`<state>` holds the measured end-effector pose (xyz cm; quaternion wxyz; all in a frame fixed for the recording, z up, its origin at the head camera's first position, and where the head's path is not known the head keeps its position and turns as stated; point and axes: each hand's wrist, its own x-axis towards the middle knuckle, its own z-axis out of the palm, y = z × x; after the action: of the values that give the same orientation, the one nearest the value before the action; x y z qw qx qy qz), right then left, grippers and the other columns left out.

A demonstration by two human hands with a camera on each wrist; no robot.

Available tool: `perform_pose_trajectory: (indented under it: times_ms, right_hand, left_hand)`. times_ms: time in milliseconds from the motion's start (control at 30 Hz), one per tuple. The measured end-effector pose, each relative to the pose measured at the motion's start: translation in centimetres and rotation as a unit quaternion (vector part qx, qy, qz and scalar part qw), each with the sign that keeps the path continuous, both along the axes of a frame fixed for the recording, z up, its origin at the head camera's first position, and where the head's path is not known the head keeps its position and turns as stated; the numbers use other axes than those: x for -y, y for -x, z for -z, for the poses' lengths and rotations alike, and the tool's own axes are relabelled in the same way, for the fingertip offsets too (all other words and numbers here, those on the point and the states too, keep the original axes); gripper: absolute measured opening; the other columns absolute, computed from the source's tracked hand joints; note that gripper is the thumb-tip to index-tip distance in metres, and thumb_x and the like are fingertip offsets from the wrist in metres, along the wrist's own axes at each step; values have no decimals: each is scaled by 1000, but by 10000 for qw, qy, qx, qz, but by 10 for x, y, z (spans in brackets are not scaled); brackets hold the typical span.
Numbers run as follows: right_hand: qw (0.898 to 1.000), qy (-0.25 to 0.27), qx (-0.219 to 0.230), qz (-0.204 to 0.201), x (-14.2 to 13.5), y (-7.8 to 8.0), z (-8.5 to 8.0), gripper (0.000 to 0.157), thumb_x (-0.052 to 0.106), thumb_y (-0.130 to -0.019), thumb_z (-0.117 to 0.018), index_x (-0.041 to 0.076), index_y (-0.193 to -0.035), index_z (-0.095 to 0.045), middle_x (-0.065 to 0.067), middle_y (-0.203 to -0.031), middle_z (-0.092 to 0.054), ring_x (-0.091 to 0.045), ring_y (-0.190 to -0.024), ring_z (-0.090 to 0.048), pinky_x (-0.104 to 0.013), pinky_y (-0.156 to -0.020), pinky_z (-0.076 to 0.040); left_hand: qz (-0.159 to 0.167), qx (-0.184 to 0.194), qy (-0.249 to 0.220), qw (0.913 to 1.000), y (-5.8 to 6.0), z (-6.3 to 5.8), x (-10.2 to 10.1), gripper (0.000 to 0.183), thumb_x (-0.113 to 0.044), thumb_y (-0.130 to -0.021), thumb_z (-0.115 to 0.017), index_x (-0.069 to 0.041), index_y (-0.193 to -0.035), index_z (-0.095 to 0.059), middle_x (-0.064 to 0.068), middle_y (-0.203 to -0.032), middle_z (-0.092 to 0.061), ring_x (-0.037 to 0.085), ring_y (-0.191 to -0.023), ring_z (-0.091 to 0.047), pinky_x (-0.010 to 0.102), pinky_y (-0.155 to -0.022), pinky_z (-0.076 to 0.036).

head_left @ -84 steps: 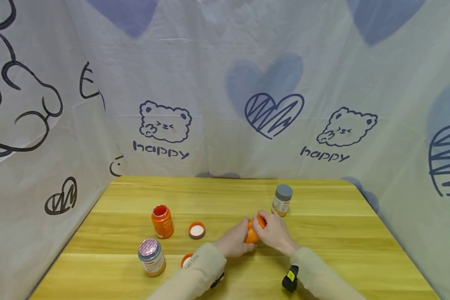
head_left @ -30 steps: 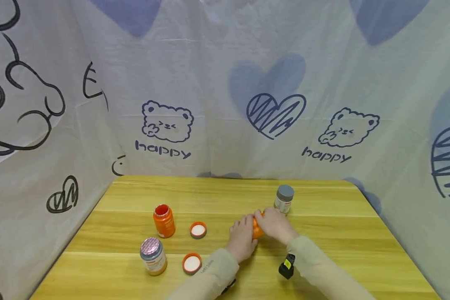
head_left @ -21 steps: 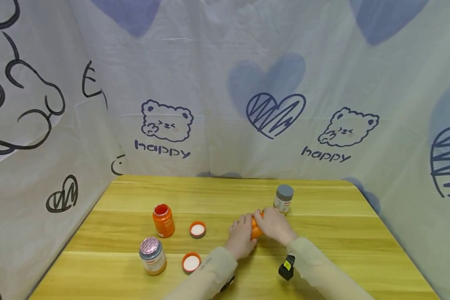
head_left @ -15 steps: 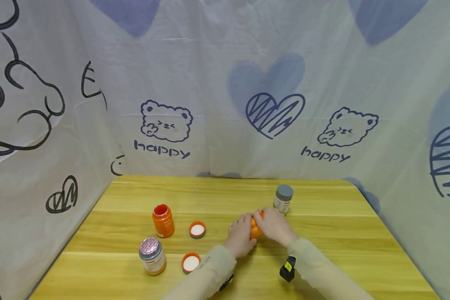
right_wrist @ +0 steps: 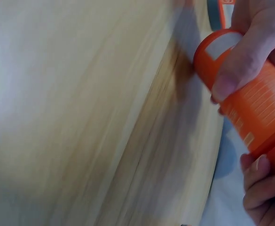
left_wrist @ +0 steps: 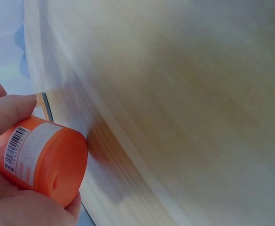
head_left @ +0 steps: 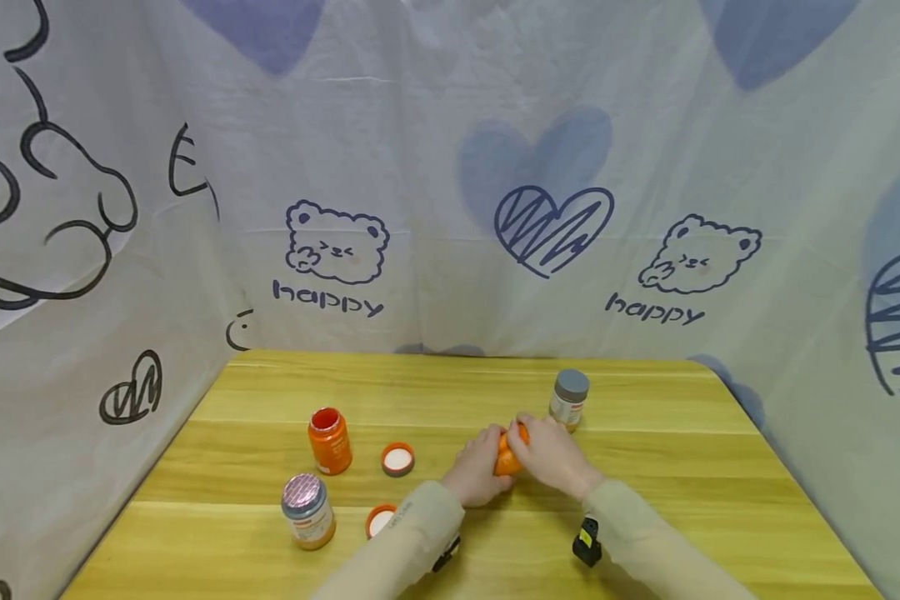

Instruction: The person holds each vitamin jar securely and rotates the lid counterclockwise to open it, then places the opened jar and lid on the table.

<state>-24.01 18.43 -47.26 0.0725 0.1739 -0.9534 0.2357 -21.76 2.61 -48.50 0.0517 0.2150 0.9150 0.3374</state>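
Both hands are on one orange jar [head_left: 507,461], held tilted close over the table. My left hand [head_left: 474,471] grips the jar's body from the left; in the left wrist view its thumb [left_wrist: 12,110] lies along the side above a barcode label, and the jar's round base faces the camera. My right hand [head_left: 553,457] holds the jar's other end, its fingers [right_wrist: 264,186] curled around it at the lower right of the right wrist view. The hands mostly cover that end. Just behind the right hand stands a jar with a grey lid [head_left: 572,386].
On the left stand an open orange jar [head_left: 331,446] and a jar with a foil-covered top [head_left: 309,518]. Two lids with orange rims lie inside-up: one lid [head_left: 397,459] in the open, another lid [head_left: 379,520] partly under the left sleeve. A patterned cloth [head_left: 435,167] hangs behind the wooden table [head_left: 682,467].
Both hands have kept hold of the orange jar. In the last half second, the left wrist has swung left and lower, its sleeve covering more of the nearer lid; the right wrist has shifted slightly right.
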Motion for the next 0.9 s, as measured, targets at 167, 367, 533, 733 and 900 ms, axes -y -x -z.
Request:
perform_pose_trajectory:
  times_ms: [167, 367, 533, 733, 900]
  right_hand:
    - [9983, -76, -231, -534, -7, 1, 1, 18, 16, -100, -52, 12, -84, -58, 6, -62, -48, -4, -50, -44, -19, -46, -37]
    - [9907, -198, -830, -1057, -13, 6, 5, 13, 14, -98, -54, 14, -85, -56, 8, -63, -48, -1, -53, -42, -16, -49, -37]
    - [9868, -172, -921, -1317, -16, 8, 7, 13, 13, -98, -54, 15, -85, -54, 9, -63, -46, 1, -52, -39, -15, -47, -34]
    - [9855, -139, -925, -1415, -18, 10, 9, 12, 13, -98, -54, 15, -86, -53, 8, -63, -46, 1, -51, -39, -15, -46, -34]
    - [9851, -94, -934, -1442, -19, 11, 10, 12, 12, -98, -54, 15, -86, -53, 8, -63, -46, 1, -51, -40, -15, -46, -35]
  left_hand:
    - [117, 56, -110, 9999, -1, -2, 2, 58, -14, -84, -79, -7, -132, -46, 9, -116, -59, 25, -103, -60, 42, -91, -50]
    - [152, 107, -195, 9996, 0, -2, 4, 59, -13, -83, -80, -6, -131, -46, 10, -116, -59, 24, -102, -59, 41, -91, -50]
    - [139, 168, -191, 9996, 1, -1, 4, 58, -13, -84, -80, -7, -130, -46, 10, -116, -59, 23, -100, -59, 40, -89, -49]
    - [181, 146, -212, 9995, 2, -2, 4, 57, -12, -84, -80, -6, -129, -46, 9, -115, -59, 22, -98, -58, 37, -88, -49]
    - [182, 144, -133, 9996, 1, -4, 4, 57, -13, -84, -80, -7, -129, -46, 8, -114, -59, 22, -98, -58, 38, -88, -49]
